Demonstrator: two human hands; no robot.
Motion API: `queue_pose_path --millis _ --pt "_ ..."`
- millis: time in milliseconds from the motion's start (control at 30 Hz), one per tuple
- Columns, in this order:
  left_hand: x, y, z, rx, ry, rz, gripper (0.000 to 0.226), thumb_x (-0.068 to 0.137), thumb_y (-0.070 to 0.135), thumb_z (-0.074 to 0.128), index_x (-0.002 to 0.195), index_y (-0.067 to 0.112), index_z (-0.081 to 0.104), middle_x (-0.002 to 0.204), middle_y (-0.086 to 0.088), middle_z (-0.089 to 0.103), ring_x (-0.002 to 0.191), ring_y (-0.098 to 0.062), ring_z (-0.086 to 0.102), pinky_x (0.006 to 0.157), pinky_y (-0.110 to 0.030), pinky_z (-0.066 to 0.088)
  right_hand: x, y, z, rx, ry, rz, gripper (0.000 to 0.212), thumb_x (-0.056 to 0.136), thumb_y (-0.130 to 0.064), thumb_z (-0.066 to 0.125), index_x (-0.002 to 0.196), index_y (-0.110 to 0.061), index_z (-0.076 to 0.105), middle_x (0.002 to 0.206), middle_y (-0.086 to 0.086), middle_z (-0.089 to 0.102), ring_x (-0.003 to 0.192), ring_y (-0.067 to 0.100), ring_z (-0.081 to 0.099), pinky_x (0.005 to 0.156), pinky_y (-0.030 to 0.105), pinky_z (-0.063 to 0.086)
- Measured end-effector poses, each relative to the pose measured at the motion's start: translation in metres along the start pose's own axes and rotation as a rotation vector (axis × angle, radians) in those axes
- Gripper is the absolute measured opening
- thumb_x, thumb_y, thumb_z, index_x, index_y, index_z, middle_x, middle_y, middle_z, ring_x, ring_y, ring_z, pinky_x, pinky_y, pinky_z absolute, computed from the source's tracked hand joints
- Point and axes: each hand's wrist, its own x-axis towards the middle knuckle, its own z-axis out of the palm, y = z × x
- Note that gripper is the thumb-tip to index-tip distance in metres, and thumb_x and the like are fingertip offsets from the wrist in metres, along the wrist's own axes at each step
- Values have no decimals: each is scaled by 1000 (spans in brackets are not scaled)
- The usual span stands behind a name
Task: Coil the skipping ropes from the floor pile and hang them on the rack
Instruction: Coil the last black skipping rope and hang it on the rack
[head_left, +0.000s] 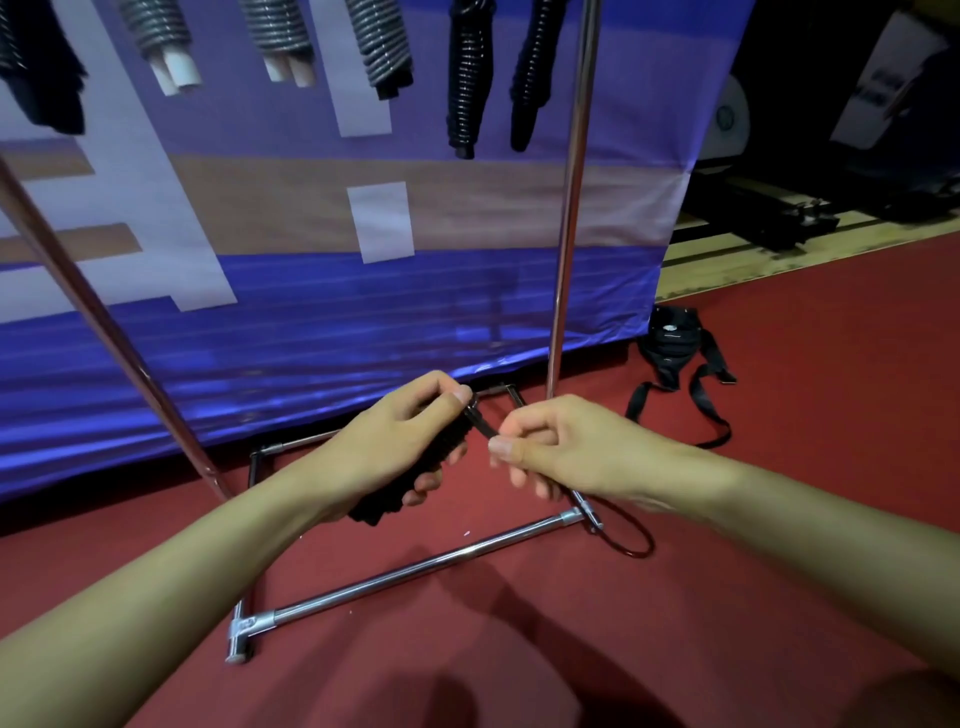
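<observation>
Head view, looking down: my left hand (402, 441) grips a black rope bundle (415, 475), fingers curled round its wrapped coils, thumb pressed on the top end. My right hand (550, 447) pinches the loose black tail (480, 423) just beside that thumb, and the rest of the tail (631, 540) loops down toward the red floor (779, 519). Both hands sit close together in front of the chrome rack (569, 208), above its base bar (415, 566). At least 6 coiled ropes (462, 78) already hang along the top. A black strap bag (670, 348) lies off to the right. I judge I am finishing the wrap: keep the tail taut, lay each turn snug against the last, tuck the end firmly so nothing unwinds when hung.
</observation>
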Motion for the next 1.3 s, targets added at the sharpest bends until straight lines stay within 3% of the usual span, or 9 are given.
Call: queue_pose_path --millis 267,400,533,667,933,1033,1133,1200,1300 --pt "-11 8 -8 14 -95 30 25 106 42 46 93 21 50 74 -11 51 48 -18 36 49 -26 31 4 14 -32 -321 -191 -21 26 104 -45 53 101 -40 79 66 -12 54 59 8 46 65 30 40" --pt "-21 16 -1 247 -278 146 26 100 44 59 103 18 57 69 -6 58 46 -20 43 44 -27 37 7 17 -31 -359 -151 22 21 95 -46 68 91 -32 82 58 -13 61 54 0 57 62 20 43" --pt "-20 14 1 390 -324 112 25 99 43 63 101 20 56 67 1 60 46 -18 46 41 -26 37 10 16 -31 -324 -60 20 19 93 -39 74 90 -23 82 56 -4 56 41 2 50 46 14 37" --pt "-17 5 -9 415 -244 99 21 99 40 63 100 20 54 65 1 60 48 -20 47 44 -31 40 9 17 -42 197 -15 123 19 97 -27 68 104 -14 79 71 -1 55 59 6 52 61 18 53" --pt "-9 0 -25 445 -46 164 19 99 36 64 100 21 53 64 3 59 45 -20 44 43 -33 39 8 4 -49 1086 30 52 26 75 -20 79 98 -9 80 81 0 66 67 6 60 62 18 52" --pt "-8 -3 -21 468 -45 158 18 98 38 65 98 24 53 64 2 61 44 -20 44 43 -28 38 12 -1 -41 1110 98 16 18 85 -27 71 87 -11 81 77 -1 59 66 8 54 64 21 48" --pt "-10 -6 -17 483 -50 147 17 98 38 65 97 25 54 63 3 62 44 -18 45 43 -27 39 16 -4 -39 1014 165 13 20 99 -28 58 87 -17 70 89 0 65 84 15 66 86 33 52" --pt "-11 -7 -16 464 -40 147 18 98 38 65 98 25 54 64 1 62 45 -19 45 44 -29 40 17 -5 -41 1049 191 27 16 106 -22 50 96 -17 60 83 -1 62 77 16 66 95 42 53" --pt "-13 -4 -13 410 -3 167 18 99 36 65 98 22 53 67 -1 62 45 -20 46 42 -29 40 17 -8 -36 980 143 82 28 109 -41 40 110 -18 55 72 -3 37 56 11 33 75 35 51"
